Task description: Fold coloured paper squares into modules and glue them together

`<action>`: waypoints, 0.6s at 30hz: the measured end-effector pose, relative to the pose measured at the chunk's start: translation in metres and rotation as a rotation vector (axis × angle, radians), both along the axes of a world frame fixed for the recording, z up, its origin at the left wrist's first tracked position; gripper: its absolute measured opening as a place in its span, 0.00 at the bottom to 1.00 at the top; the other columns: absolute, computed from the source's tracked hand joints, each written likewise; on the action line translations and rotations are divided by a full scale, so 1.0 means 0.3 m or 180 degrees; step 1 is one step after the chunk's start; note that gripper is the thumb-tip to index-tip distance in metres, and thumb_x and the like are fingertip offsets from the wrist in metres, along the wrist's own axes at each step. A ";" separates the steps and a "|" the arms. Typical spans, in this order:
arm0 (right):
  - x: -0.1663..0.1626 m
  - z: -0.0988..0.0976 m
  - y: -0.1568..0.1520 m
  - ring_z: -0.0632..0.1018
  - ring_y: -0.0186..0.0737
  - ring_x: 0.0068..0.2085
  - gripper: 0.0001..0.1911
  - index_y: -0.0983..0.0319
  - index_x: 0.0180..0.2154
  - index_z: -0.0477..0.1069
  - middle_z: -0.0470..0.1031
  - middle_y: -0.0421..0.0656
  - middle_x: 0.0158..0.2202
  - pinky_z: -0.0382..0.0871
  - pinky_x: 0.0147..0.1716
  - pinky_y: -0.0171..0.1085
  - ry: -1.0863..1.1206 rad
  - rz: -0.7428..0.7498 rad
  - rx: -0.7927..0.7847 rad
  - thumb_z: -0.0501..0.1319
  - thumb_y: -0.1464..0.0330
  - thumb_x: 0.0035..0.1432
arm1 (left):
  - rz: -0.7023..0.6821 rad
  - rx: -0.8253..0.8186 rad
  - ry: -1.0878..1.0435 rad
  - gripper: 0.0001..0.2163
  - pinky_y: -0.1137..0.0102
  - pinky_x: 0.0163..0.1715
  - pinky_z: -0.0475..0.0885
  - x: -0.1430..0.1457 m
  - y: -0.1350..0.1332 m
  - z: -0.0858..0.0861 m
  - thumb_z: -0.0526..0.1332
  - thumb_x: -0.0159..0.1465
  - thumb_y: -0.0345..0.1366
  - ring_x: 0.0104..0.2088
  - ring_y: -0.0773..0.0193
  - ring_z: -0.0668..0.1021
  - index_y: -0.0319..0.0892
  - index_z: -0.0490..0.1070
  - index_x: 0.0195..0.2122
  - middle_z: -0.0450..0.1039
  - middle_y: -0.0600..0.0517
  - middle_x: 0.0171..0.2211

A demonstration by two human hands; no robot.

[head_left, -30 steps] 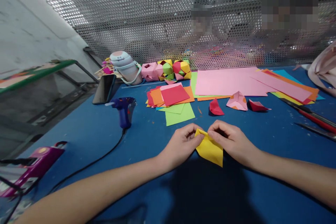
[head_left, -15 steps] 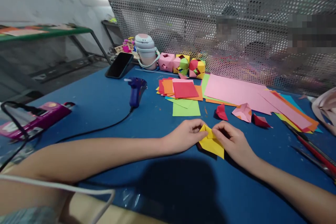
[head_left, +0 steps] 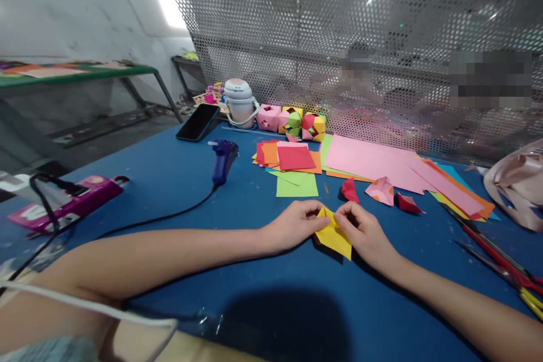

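Note:
A folded yellow paper piece (head_left: 335, 236) lies on the blue table (head_left: 169, 192) in the middle of the view. My left hand (head_left: 294, 224) pinches its upper left corner, fingers curled together. From the right side my right hand (head_left: 362, 230) grips the same piece, fingers closed on its top fold. Both forearms rest low over the table.
Behind the hands lie a green sheet (head_left: 297, 185), a stack of coloured squares (head_left: 291, 155), large pink sheets (head_left: 373, 159) and small folded red and pink pieces (head_left: 382, 190). A blue glue gun (head_left: 223, 158) with a black cord, a phone (head_left: 198, 122), paper cubes (head_left: 292, 119), scissors (head_left: 500, 257) and a perforated metal screen (head_left: 339, 39) surround them.
The camera has tilted up and turned, so the scene sits lower and farther. Both hands stayed pinched on the yellow paper, working its top fold.

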State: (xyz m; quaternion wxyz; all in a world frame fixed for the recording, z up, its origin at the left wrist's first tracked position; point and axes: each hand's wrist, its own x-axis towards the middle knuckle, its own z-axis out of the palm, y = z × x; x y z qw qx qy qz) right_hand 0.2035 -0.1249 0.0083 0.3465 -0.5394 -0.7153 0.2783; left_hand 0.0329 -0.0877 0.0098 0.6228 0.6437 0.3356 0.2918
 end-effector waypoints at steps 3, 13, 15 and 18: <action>0.000 -0.004 0.004 0.66 0.32 0.27 0.09 0.62 0.29 0.63 0.64 0.37 0.25 0.60 0.26 0.31 -0.0008 -0.0033 0.0006 0.51 0.66 0.59 | -0.0019 0.0039 0.0027 0.07 0.74 0.26 0.66 0.002 0.001 -0.002 0.58 0.57 0.36 0.25 0.69 0.71 0.37 0.69 0.30 0.69 0.55 0.24; 0.008 -0.013 0.005 0.67 0.32 0.27 0.10 0.62 0.31 0.65 0.66 0.38 0.26 0.60 0.25 0.31 0.0144 0.0096 -0.0157 0.51 0.63 0.60 | 0.0039 0.0114 0.0213 0.08 0.74 0.28 0.65 0.002 0.009 -0.007 0.57 0.56 0.37 0.26 0.69 0.70 0.36 0.69 0.29 0.68 0.55 0.24; 0.009 -0.006 0.000 0.67 0.32 0.27 0.11 0.62 0.31 0.65 0.67 0.38 0.26 0.61 0.25 0.31 0.0157 0.0119 -0.0186 0.51 0.62 0.60 | 0.0072 0.0079 0.0216 0.09 0.74 0.28 0.65 0.003 0.011 -0.006 0.57 0.56 0.38 0.27 0.68 0.70 0.36 0.70 0.29 0.68 0.55 0.24; 0.011 0.001 -0.005 0.67 0.32 0.27 0.13 0.62 0.28 0.66 0.67 0.38 0.25 0.60 0.26 0.31 0.0057 0.0134 -0.0158 0.51 0.62 0.60 | 0.0091 -0.0094 0.0126 0.09 0.75 0.28 0.64 0.001 0.013 -0.002 0.58 0.56 0.38 0.26 0.69 0.69 0.36 0.70 0.30 0.67 0.55 0.24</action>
